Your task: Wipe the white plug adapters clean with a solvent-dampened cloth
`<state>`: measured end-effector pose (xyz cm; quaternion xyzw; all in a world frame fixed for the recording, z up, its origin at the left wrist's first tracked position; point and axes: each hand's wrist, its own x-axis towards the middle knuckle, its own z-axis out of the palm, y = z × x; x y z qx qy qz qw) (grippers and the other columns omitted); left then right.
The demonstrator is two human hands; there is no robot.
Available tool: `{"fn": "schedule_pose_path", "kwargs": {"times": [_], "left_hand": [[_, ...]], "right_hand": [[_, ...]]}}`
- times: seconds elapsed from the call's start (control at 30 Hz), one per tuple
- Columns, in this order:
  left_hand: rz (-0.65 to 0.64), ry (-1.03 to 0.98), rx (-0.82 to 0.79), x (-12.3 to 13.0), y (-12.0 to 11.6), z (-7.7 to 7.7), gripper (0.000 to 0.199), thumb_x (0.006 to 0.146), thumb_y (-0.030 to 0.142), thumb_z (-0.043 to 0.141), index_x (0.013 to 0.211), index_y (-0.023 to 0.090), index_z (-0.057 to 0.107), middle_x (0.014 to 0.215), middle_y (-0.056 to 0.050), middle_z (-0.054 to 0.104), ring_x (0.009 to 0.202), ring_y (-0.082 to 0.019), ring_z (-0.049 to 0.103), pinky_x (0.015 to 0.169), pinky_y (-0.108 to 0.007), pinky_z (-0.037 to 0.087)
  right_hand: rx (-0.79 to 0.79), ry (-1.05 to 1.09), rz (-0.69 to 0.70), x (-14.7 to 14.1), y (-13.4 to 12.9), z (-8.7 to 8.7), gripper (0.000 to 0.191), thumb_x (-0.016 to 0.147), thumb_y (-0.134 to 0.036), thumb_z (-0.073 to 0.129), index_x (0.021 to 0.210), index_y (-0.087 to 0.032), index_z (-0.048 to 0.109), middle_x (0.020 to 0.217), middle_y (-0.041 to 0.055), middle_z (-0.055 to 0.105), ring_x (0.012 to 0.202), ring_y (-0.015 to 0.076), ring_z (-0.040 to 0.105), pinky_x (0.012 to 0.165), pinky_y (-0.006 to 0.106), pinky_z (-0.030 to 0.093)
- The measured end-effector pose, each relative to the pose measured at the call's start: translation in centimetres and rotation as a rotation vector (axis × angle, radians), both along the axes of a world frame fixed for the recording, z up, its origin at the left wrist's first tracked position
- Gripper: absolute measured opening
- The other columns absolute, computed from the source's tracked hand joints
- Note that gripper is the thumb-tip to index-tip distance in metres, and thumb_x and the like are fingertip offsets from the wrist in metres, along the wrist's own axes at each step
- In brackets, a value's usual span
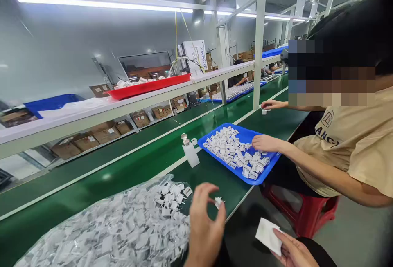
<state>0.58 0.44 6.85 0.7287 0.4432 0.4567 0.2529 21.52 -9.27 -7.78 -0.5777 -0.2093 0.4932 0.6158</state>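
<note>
Single plug: we see one white pronged plug [219,203] by the left thumb tip, at the edge of the green desk [210,173]; whether it touches skin we cannot tell.
Left hand [205,228]: fingers curved and well parted, with no clear grip on anything.
Right hand [291,248]: fingers closed on a folded white cloth [267,234], held beyond the desk's edge.
Bagged plugs: a large heap lies in and at the mouth of the clear plastic bag [101,226].
Tray plugs: a smaller lot [222,146] spreads over the blue tray [266,176].
Done and left: we see no mark parting handled plugs from unhandled ones, so we cannot give a tally; the single plug is in neither lot.
Dispenser bottle [191,155]: upright near the tray, metal cap raised.
Co-worker: one hand [264,142] at the tray's plugs, the other [272,104] by small white pieces [264,111].
</note>
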Motion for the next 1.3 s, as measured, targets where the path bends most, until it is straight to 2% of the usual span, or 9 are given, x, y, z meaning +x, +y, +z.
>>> {"fn": "schedule_pose_path", "kwargs": {"times": [0.07, 0.17, 0.27, 0.43, 0.67, 0.83, 0.97, 1.17, 1.3], "left_hand": [[0.055, 0.093, -0.091, 0.0, -1.6, -4.3, 0.029, 0.091, 0.021, 0.054, 0.117, 0.024, 0.066, 0.124, -0.011, 0.063, 0.099, -0.024, 0.067, 0.081, -0.034, 0.056], [0.121, 0.177, -0.17, -0.2, -0.4, -9.8, 0.048, 0.092, 0.021, 0.05, 0.14, 0.018, 0.054, 0.138, -0.016, 0.058, 0.126, -0.029, 0.058, 0.101, -0.041, 0.051], [0.102, 0.221, -0.15, -0.5, 1.9, -12.1, 0.052, 0.09, 0.015, 0.045, 0.142, 0.013, 0.051, 0.137, -0.017, 0.059, 0.133, -0.03, 0.052, 0.111, -0.047, 0.043], [0.05, 0.243, -0.106, -0.9, 3.3, -12.0, 0.04, 0.084, 0.005, 0.04, 0.11, 0.014, 0.07, 0.103, -0.013, 0.07, 0.1, -0.027, 0.066, 0.094, -0.044, 0.053], [0.074, 0.194, -0.118, -1.1, 4.3, -14.1, 0.04, 0.079, 0.003, 0.049, 0.107, 0.017, 0.073, 0.1, -0.012, 0.074, 0.096, -0.027, 0.07, 0.088, -0.039, 0.056], [0.105, 0.189, -0.15, -0.6, 4.9, -15.7, 0.036, 0.077, 0.002, 0.053, 0.102, 0.017, 0.074, 0.095, -0.013, 0.075, 0.092, -0.031, 0.069, 0.083, -0.043, 0.055], [0.107, 0.19, -0.188, -0.2, 4.7, -15.7, 0.04, 0.075, -0.003, 0.054, 0.103, 0.016, 0.075, 0.094, -0.013, 0.076, 0.093, -0.033, 0.069, 0.083, -0.043, 0.055], [0.119, 0.135, -0.208, 0.1, 4.0, -14.9, 0.04, 0.08, -0.004, 0.051, 0.107, 0.012, 0.075, 0.1, -0.015, 0.076, 0.095, -0.031, 0.069, 0.086, -0.042, 0.054], [0.124, 0.089, -0.199, -0.4, 3.7, -14.4, 0.037, 0.08, 0.005, 0.06, 0.114, 0.011, 0.074, 0.102, -0.016, 0.076, 0.096, -0.032, 0.07, 0.087, -0.043, 0.055]], "right_hand": [[0.104, -0.358, -0.019, -0.9, 1.9, 0.1, 0.046, 0.086, -0.059, 0.066, 0.087, -0.016, 0.083, 0.086, 0.0145, 0.081, 0.082, 0.035, 0.077, 0.072, 0.045, 0.064], [0.233, -0.629, -0.055, -2.7, 5.4, 0.8, 0.045, 0.095, -0.053, 0.054, 0.111, -0.019, 0.081, 0.11, 0.0151, 0.078, 0.107, 0.0367, 0.07, 0.094, 0.053, 0.057], [0.41, -0.785, 0.035, -5.2, 8.0, 1.3, 0.04, 0.098, -0.041, 0.053, 0.134, -0.031, 0.068, 0.135, 0.0066, 0.069, 0.122, 0.0319, 0.06, 0.11, 0.054, 0.044], [0.589, -0.922, 0.219, -8.7, 8.9, -0.2, 0.042, 0.102, -0.029, 0.049, 0.143, -0.036, 0.059, 0.119, 0.0064, 0.075, 0.103, 0.0249, 0.065, 0.092, 0.042, 0.057], [0.565, -1.001, 0.308, -8.4, 8.2, -0.8, 0.044, 0.106, -0.023, 0.039, 0.147, -0.024, 0.056, 0.091, 0.0073, 0.067, 0.087, 0.0208, 0.066, 0.079, 0.033, 0.057], [0.469, -1.037, 0.348, -8.8, 10.7, 1.1, 0.037, 0.108, -0.03, 0.037, 0.122, -0.023, 0.07, 0.086, 0.0036, 0.057, 0.074, 0.0175, 0.061, 0.071, 0.03, 0.051], [0.414, -1.043, 0.363, -9.2, 11.6, 1.5, 0.039, 0.108, -0.035, 0.037, 0.104, -0.023, 0.073, 0.08, 0.0018, 0.053, 0.07, 0.0176, 0.057, 0.067, 0.03, 0.046], [0.37, -0.969, 0.382, -8.8, 7.8, 1.4, 0.037, 0.104, -0.041, 0.043, 0.109, -0.024, 0.075, 0.086, 0.0046, 0.061, 0.078, 0.0197, 0.062, 0.075, 0.029, 0.05], [0.251, -0.873, 0.212, -8.1, 5.1, 1.6, 0.039, 0.1, -0.05, 0.051, 0.099, -0.022, 0.078, 0.085, 0.0042, 0.066, 0.077, 0.0195, 0.063, 0.072, 0.026, 0.05]]}}
